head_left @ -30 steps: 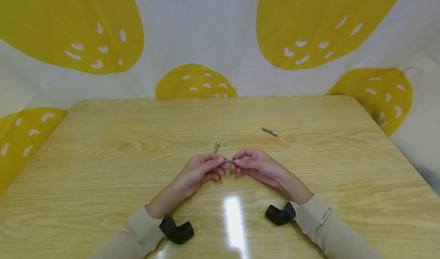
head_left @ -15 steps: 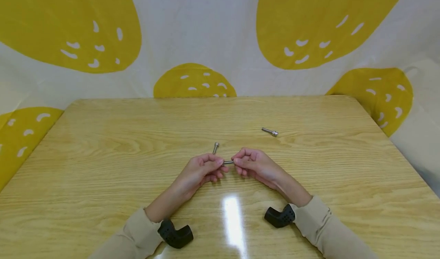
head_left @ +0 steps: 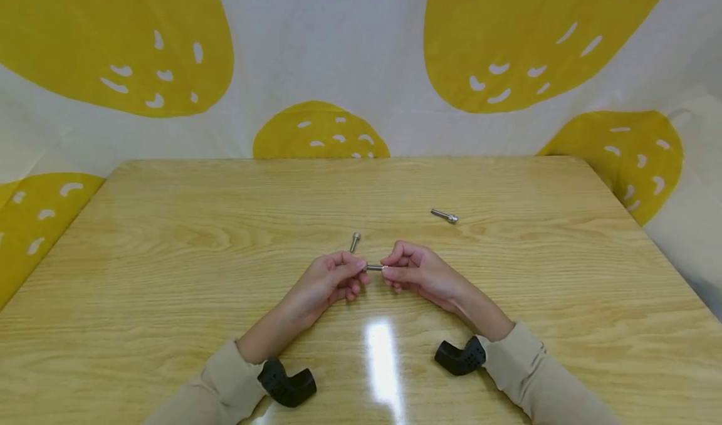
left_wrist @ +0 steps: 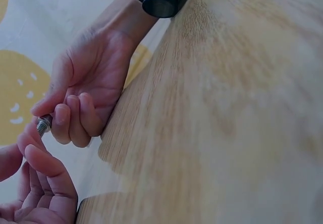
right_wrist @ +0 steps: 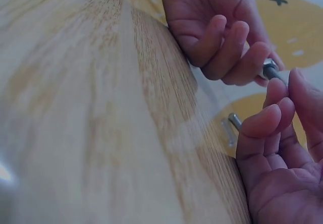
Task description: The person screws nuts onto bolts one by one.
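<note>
In the head view a small metal bolt (head_left: 375,267) lies roughly level between the two hands, above the table. The left hand (head_left: 331,279) pinches its left end between thumb and fingers. At the other end, the right hand (head_left: 423,269) pinches with thumb and index finger, its other fingers loosely curled. Threads on the bolt (left_wrist: 42,127) show in the left wrist view, where fingertips cover both ends. From the right wrist, a thicker, nut-like or head end of the bolt (right_wrist: 269,68) appears at the left hand's fingers; its exact kind is unclear.
A second bolt (head_left: 355,242) lies on the wooden table (head_left: 197,256) just beyond the left hand. Another bolt (head_left: 445,215), with a thick end, rests farther back to the right. Behind the table hangs a white cloth (head_left: 327,49) with yellow shapes.
The right hand's fingers shift slightly on the bolt's right end, the other fingers curling and spreading a little. The left hand stays nearly still. The two bolts on the table have not moved.
</note>
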The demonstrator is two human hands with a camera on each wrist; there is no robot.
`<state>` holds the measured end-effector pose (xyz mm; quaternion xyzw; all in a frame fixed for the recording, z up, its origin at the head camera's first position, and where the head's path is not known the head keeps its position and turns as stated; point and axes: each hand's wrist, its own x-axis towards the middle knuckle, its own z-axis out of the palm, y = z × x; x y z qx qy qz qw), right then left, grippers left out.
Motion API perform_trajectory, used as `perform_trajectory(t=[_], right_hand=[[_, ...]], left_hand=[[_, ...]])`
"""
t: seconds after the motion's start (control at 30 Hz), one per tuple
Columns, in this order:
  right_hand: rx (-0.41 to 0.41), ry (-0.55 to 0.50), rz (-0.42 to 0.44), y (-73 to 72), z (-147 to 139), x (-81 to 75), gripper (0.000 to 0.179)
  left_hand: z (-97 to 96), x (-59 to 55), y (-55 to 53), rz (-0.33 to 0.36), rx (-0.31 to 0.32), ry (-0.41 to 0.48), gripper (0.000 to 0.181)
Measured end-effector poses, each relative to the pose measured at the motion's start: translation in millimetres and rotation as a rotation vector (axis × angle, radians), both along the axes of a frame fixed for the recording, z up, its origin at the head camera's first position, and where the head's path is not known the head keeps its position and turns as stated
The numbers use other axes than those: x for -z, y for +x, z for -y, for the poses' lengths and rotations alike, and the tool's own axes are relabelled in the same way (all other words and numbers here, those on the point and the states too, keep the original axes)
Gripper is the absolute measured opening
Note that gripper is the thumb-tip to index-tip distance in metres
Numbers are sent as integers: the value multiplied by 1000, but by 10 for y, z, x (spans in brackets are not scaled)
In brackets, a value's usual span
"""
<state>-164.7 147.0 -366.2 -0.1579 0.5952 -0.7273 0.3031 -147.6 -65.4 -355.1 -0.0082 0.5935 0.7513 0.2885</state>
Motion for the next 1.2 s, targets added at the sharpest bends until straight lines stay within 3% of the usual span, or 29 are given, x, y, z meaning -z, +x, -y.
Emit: perform_trajectory(t=[0.4, 0.6, 0.97, 1.2], right_hand=[[-14, -14, -30, -17, 1, 16, 14], [-7, -16, -33, -24, -2, 18, 23], [-6, -21, -6, -19, -8, 14, 9], [2, -27, 3, -13, -2, 9, 10]], left_hand=[[6, -9, -5, -20, 35, 12, 8], [6, -3, -6, -63, 45, 13, 3], [11, 3, 11, -98, 79, 15, 23], [1, 25, 8, -91, 64, -13, 18]])
